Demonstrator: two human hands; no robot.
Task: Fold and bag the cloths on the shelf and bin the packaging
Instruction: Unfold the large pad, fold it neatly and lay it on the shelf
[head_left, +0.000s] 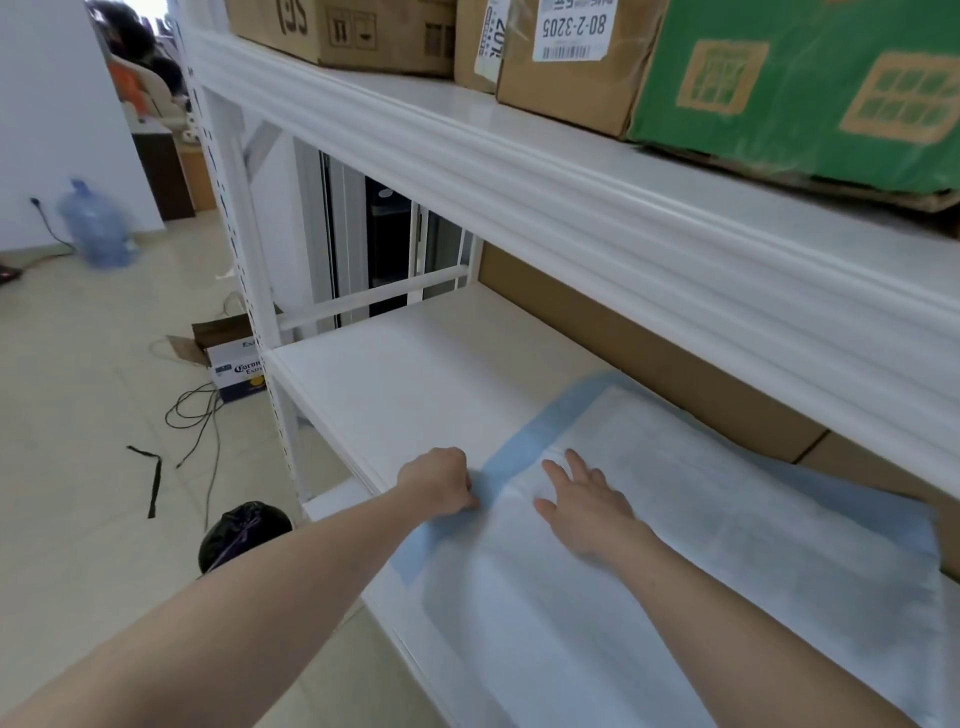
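1. Far left on the beige tiled floor (93, 395) sat a big translucent blue water jug (96, 228), kinda blurry.
2. Closer in, a white and navy cardboard beer box (236, 371) stood open by the rack's leg, with loose black cables (195, 415) trailing beside it.
3. Down low, a round bin lined with a black plastic bag (241, 530) peeked out just behind the left forearm.
4. The left hand (441, 483) was curled tight, pinching the blue border at the left edge of the cloth.
5. The thin white cloth with a light blue border (675, 545) was spread flat on the white metal shelf (395, 384).
6. The right hand (584, 501) lay flat on the cloth, fingers straight and spread, just beside the left.
7. Up top, brown cardboard boxes (566, 62) and a green printed carton (810, 88) sat on the upper shelf.
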